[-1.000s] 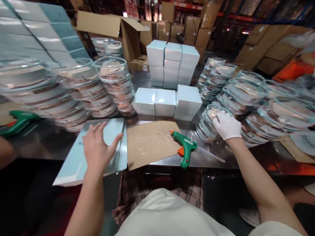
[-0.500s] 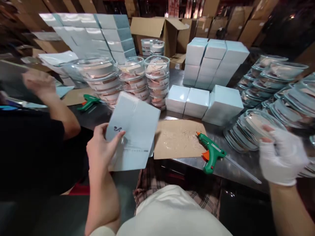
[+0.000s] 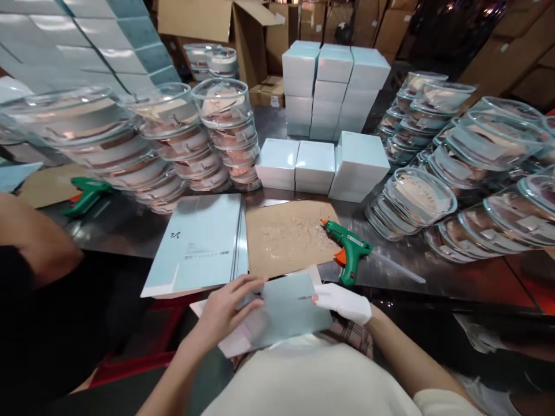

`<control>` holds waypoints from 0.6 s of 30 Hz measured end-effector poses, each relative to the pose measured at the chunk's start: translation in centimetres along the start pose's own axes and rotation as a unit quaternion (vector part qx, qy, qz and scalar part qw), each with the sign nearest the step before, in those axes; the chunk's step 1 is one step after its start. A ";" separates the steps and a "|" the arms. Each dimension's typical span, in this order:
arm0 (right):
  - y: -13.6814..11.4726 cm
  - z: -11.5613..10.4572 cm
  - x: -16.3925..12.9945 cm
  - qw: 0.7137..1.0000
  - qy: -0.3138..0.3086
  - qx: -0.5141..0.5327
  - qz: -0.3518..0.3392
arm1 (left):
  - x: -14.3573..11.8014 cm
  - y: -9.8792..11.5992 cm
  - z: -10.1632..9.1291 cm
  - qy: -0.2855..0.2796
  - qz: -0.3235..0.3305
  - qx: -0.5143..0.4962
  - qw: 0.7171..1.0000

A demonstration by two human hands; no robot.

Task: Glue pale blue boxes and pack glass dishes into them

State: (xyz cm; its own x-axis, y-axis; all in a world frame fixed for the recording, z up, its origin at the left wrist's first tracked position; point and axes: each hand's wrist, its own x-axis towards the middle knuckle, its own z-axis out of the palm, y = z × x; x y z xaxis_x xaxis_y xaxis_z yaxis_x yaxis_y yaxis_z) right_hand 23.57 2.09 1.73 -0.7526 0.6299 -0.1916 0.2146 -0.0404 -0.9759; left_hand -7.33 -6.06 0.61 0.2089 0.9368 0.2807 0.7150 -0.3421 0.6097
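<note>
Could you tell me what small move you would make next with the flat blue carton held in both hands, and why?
Probably spread the flat carton open into a box shape. The left hand and the gloved right hand grip its opposite ends just above the lap, and it looks unfolded. Finished boxes sit behind the brown cardboard sheet, and the glue gun lies close by the right hand.

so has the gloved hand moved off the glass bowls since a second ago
Yes. The right hand has left the bowl stacks and come back toward the body, now nearer than the glue gun, holding the flat box blank with the left hand.
</note>
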 end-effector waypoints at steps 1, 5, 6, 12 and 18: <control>0.4 0.6 -0.1 0.997 -0.063 0.035 0.022 | -0.2 0.3 0.7 -0.032 0.015 0.009 0.999; 1.4 1.4 -1.3 0.983 -0.157 0.079 0.050 | -1.4 0.8 3.3 -0.194 0.016 -0.018 0.981; 1.7 1.1 -2.1 0.987 -0.143 0.064 0.034 | -1.8 0.6 3.5 -0.223 -0.006 -0.033 0.974; 4.7 -0.2 -6.1 0.926 0.328 -0.140 -0.125 | -3.0 -1.6 2.6 -0.003 -0.119 -0.116 0.986; 5.1 3.4 -0.6 0.871 0.426 -0.155 -0.187 | -1.4 1.2 9.8 0.149 -0.086 -0.237 0.956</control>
State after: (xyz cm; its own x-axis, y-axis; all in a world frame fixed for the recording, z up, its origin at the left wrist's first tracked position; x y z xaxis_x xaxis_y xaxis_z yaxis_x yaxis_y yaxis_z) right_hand 23.04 -1.14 -3.53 -0.0981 0.9065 0.4107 0.3112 0.4200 -0.8525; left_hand -0.22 -7.10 -6.32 -0.1342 0.9440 0.3013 0.3248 -0.2453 0.9134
